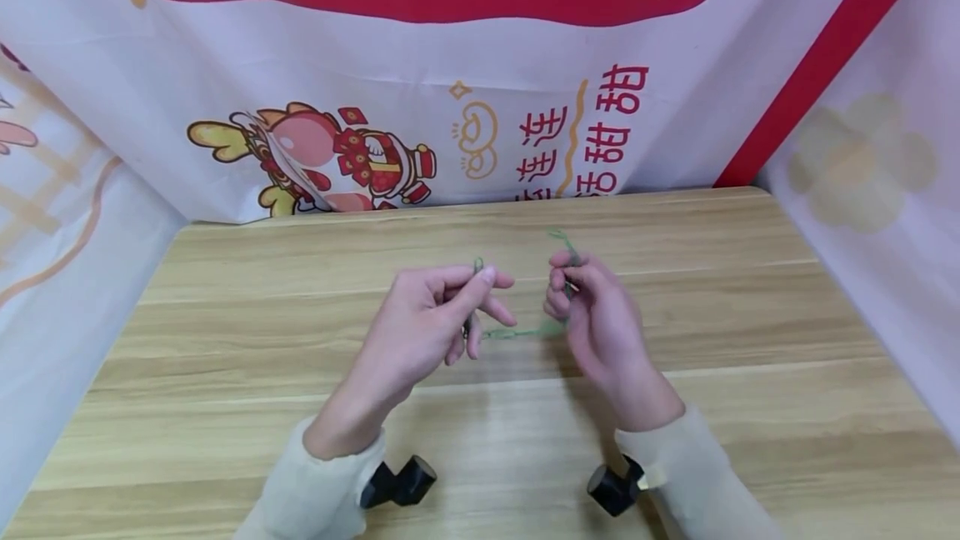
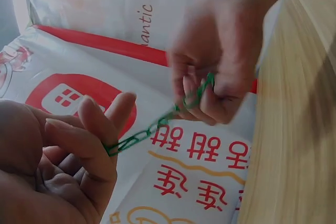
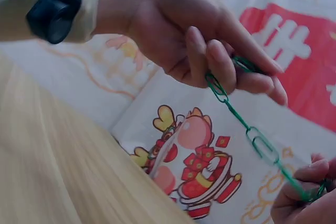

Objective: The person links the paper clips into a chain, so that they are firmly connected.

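Note:
A chain of linked green paper clips stretches between my two hands above the wooden table. My left hand pinches one clip between thumb and index finger, its top loop showing above the fingertips; the other fingers are partly spread. From that hand the chain hangs slightly slack in the head view, toward my right hand. The right fingers curl and pinch another part of the chain, and a green end sticks out above them. In the left wrist view the links run between both hands. Fingers hide the clips where they are gripped.
The wood-grain table lies beneath both hands. A printed white and red cloth rises along its back edge, with more cloth at both sides. Black wrist devices sit at the cream sleeves.

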Demonstrator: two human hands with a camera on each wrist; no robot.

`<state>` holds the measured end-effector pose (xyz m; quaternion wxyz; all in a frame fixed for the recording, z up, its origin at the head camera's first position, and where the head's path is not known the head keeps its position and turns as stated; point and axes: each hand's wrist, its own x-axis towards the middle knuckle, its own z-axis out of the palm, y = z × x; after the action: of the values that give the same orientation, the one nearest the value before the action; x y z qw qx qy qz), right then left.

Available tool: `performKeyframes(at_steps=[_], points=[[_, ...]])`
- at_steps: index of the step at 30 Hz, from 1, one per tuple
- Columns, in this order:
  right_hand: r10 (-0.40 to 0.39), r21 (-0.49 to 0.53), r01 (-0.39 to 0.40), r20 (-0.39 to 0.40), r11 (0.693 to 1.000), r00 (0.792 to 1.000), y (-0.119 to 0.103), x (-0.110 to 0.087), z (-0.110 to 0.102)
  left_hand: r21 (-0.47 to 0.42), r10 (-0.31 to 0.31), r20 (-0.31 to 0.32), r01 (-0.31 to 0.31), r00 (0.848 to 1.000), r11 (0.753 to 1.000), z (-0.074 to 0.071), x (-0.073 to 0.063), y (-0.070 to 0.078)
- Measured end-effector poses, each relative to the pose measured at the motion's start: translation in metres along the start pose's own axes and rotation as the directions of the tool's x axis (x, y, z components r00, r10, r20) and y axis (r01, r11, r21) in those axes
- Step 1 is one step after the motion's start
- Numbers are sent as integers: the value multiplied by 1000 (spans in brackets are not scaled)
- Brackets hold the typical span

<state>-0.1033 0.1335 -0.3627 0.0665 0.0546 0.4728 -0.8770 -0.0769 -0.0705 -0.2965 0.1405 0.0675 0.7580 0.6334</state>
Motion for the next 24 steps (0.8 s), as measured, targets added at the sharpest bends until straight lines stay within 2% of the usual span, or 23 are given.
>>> performKeyframes(at_steps=[2, 4, 7, 9, 12, 14, 16, 21, 24], points=[[-38, -126, 46, 65, 991, 997, -6, -9, 7, -10, -16, 35, 16, 999, 1000, 1, 0, -1], [-65, -233, 94, 129, 968, 989, -11, -17, 14, -15, -27, 63, 28, 998, 1000, 1, 0, -2], [-100, -324, 173, 232, 930, 968, -16, -27, 18, -31, -30, 93, 33, 995, 999, 2, -1, -4], [-134, -341, 237, 300, 910, 944, -18, -31, 17, -42, -26, 102, 30, 994, 999, 3, -2, -5], [-196, -315, 340, 410, 886, 891, -19, -35, 15, -55, -23, 118, 30, 993, 998, 3, -5, -7], [-228, -291, 385, 454, 876, 861, -20, -37, 13, -56, -25, 127, 32, 992, 998, 2, -7, -8], [-252, -281, 412, 466, 867, 848, -22, -38, 12, -61, -27, 132, 36, 991, 997, 2, -9, -9], [-285, -299, 444, 449, 845, 847, -28, -41, 12, -71, -24, 141, 34, 990, 997, 3, -12, -9], [-295, -308, 477, 486, 824, 823, -30, -41, 11, -52, 7, 145, 0, 989, 999, 4, -13, -7]])
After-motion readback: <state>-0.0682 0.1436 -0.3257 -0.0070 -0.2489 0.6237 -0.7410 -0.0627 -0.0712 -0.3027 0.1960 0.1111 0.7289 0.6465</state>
